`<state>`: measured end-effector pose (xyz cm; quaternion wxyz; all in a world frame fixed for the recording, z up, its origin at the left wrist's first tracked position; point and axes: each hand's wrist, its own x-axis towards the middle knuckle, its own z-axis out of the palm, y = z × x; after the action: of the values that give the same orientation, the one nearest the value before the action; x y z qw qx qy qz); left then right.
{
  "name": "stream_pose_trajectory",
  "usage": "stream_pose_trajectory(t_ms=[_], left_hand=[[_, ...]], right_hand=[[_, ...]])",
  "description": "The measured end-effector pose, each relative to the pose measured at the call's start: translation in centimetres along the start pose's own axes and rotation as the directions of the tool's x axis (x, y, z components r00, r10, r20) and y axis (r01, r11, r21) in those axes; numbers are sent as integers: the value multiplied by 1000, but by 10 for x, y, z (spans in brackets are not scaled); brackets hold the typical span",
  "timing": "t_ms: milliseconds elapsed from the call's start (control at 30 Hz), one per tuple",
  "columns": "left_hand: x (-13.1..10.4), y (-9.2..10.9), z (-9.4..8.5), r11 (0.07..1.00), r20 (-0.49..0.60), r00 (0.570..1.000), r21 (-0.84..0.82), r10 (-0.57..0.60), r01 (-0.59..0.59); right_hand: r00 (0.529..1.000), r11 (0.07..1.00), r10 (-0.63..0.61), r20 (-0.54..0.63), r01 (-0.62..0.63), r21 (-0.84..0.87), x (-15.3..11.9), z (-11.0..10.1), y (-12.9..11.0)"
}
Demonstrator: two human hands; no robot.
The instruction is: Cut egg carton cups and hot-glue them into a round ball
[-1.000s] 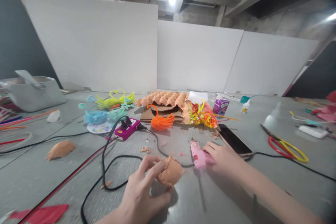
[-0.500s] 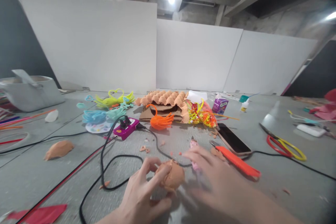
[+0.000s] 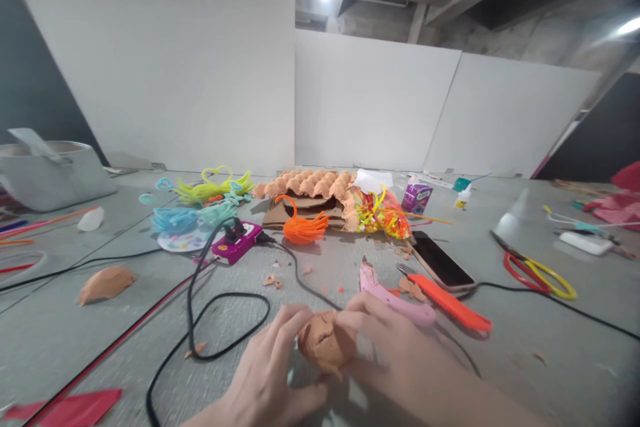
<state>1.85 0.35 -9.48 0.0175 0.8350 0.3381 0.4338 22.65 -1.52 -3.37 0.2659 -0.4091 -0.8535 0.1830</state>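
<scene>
A rounded tan piece (image 3: 327,345), which looks like egg-carton pulp with ragged seams, sits low in the middle between my two hands. My left hand (image 3: 273,367) curls around its left side, fingers over the top and thumb below. On the right, my right hand (image 3: 393,353) closes its fingers against the same piece; its thumb is mostly hidden. Just beyond my right fingers lies a pink glue gun (image 3: 397,300), its nozzle pointing away from me. An orange utility knife (image 3: 450,303) rests to the right of it.
A tan egg carton (image 3: 310,183) on cardboard stands at the back, with an orange pipe-cleaner bundle (image 3: 305,228) before it. A purple power strip (image 3: 237,242) with black cables (image 3: 193,307) lies left. A phone (image 3: 443,260) and scissors (image 3: 540,273) lie right.
My right hand has moved left and down from over the glue gun, uncovering it, and now grips the tan piece. My left hand keeps its hold. The view has shifted slightly.
</scene>
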Motion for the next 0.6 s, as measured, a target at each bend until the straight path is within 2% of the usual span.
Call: stream_pose_trajectory(t_ms=[167,400,600], left_hand=[[1,0,-2,999,21,1000,-32,18,-17],[-3,-2,-2,993,68,997,-116,24,-16],[-6,-5,-1,986,82,997,-164,6,7]], right_hand=[[996,997,40,-75,-45,-60,-3,6,3],[999,995,-39,-19,37,-94,-4,8,9],[997,994,-66,-36,62,-91,-5,8,8]])
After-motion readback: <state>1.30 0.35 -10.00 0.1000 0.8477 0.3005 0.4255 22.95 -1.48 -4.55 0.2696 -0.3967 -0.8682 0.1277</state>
